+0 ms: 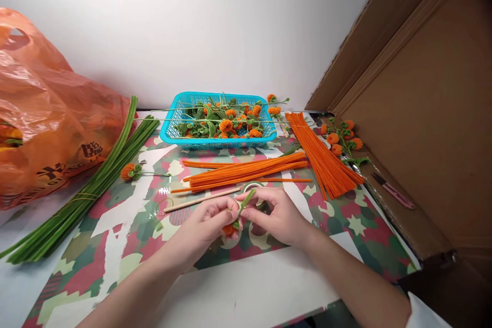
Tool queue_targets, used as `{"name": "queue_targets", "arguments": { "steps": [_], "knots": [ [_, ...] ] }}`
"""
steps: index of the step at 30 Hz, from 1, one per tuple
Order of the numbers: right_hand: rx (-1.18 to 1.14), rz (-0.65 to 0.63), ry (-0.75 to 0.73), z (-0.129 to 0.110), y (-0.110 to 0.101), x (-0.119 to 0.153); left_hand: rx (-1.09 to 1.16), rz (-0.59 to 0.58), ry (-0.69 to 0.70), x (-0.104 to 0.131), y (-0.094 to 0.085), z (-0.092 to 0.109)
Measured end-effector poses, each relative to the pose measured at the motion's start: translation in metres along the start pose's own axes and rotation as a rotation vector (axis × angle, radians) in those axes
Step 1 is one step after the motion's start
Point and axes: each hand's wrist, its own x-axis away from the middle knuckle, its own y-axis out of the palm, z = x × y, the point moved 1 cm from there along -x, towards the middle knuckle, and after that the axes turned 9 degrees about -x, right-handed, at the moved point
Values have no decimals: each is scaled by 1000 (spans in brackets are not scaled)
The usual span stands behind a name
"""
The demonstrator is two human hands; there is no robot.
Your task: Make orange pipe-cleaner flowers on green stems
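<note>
Between my two hands is a small pipe-cleaner flower [229, 229] with an orange head pointing down toward me and green pieces above it. My left hand [216, 219] is closed round the flower near its head. The fingertips of my right hand [273, 212] pinch its green pipe cleaner [247, 202], which sticks up past the fingers. Just behind my hands lies a roll of tape [253, 185], partly hidden by them. A thin wooden stick [200, 200] rests to the left, and loose orange pipe cleaners [246, 170] lie beyond it.
A blue basket [219, 143] of orange flowers and green pieces stands at the back. Green pipe cleaners [88, 184] and an orange plastic bag [57, 113] are left. To the right are an orange bundle [326, 159], more flowers [338, 138], a pink-handled tool [395, 195] and cardboard [403, 113].
</note>
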Motion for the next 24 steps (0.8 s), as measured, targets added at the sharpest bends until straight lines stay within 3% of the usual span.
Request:
{"name": "queue_targets", "arguments": {
  "steps": [4, 8, 12, 18, 21, 24],
  "knots": [
    [-73, -5, -51, 2, 2, 1, 263, -205, -116, -1, 2, -1],
    [-73, 8, -51, 1, 4, 1, 259, -185, -116, -1, 0, -2],
    [-19, 45, -54, 0, 3, 1, 60, -37, 58, 1, -3, -1],
    [3, 68, -41, 0, 4, 1, -694, 320, 522, 8, -1, 1],
    [39, 76, -48, 1, 5, 0, -884, 380, 626, 9, 1, 2],
    [92, 82, -109, 2, 4, -1, -928, 371, 622, 9, 1, 3]
  ]
}}
